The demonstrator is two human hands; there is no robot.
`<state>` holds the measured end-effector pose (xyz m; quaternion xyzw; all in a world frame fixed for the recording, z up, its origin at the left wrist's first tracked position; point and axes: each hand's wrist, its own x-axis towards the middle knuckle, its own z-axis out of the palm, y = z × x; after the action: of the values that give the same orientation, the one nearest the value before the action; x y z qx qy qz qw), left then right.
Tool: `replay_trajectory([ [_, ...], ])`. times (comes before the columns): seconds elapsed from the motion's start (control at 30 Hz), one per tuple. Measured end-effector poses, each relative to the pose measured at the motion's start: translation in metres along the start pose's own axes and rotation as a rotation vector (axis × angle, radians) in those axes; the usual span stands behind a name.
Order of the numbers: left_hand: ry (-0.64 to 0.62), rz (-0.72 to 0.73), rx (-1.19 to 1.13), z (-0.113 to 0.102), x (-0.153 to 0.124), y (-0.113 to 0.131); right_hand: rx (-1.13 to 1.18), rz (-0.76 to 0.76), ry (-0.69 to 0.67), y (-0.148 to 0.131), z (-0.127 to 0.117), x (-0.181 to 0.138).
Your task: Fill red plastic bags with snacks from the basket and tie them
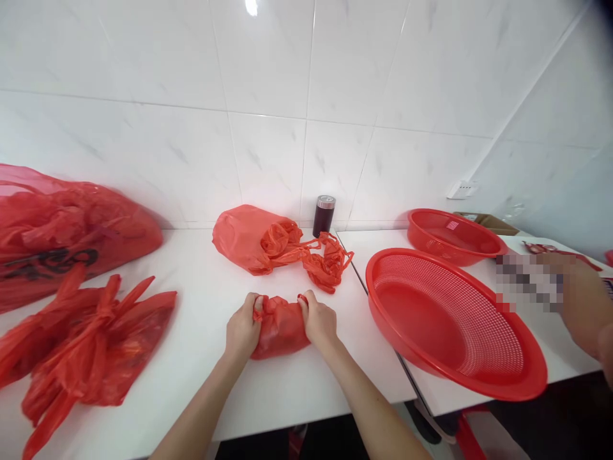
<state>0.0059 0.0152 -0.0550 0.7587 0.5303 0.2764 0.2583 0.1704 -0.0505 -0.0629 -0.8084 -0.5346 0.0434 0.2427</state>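
Head view: look first to the white table point(191, 345), then the red basket point(426, 326) out to the right, apart from the work; behind, the larger bag point(239, 237); near the table's front, the small bag point(282, 338), clamped at opposite top sides by left hand point(243, 327) and right hand point(320, 321); draw evenly, pinch only loose plastic, ease off wherever strained thin

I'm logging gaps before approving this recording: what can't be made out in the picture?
Held bag: contents, head view, hidden by its red plastic.
Left hand and right hand: some fingertips, head view, hidden by that bag and the hands.
Large bag: left end, head view, cut off by the left edge.
Carton: lower part, head view, hidden by the basin.
Pixelated patch: what it covers, head view, blurred out.
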Motion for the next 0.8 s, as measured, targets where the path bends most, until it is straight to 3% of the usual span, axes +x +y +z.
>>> replay_trajectory([
  [0.2,-0.131,-0.05,0.225,0.005,0.037,-0.014,-0.005,0.141,0.025,0.029,0.013,0.022],
  [0.33,-0.132,-0.079,0.306,0.012,0.047,-0.018,0.03,0.191,0.054,0.036,0.023,0.029],
  [0.53,-0.038,-0.104,0.264,0.004,0.027,-0.034,0.247,0.26,0.172,0.045,0.019,0.026],
  [0.7,0.009,-0.115,0.063,-0.029,-0.002,-0.049,0.52,0.262,0.252,0.05,0.016,0.023],
  [0.8,-0.011,-0.062,-0.042,-0.047,-0.007,-0.042,0.664,0.245,0.273,0.052,0.018,0.023],
])
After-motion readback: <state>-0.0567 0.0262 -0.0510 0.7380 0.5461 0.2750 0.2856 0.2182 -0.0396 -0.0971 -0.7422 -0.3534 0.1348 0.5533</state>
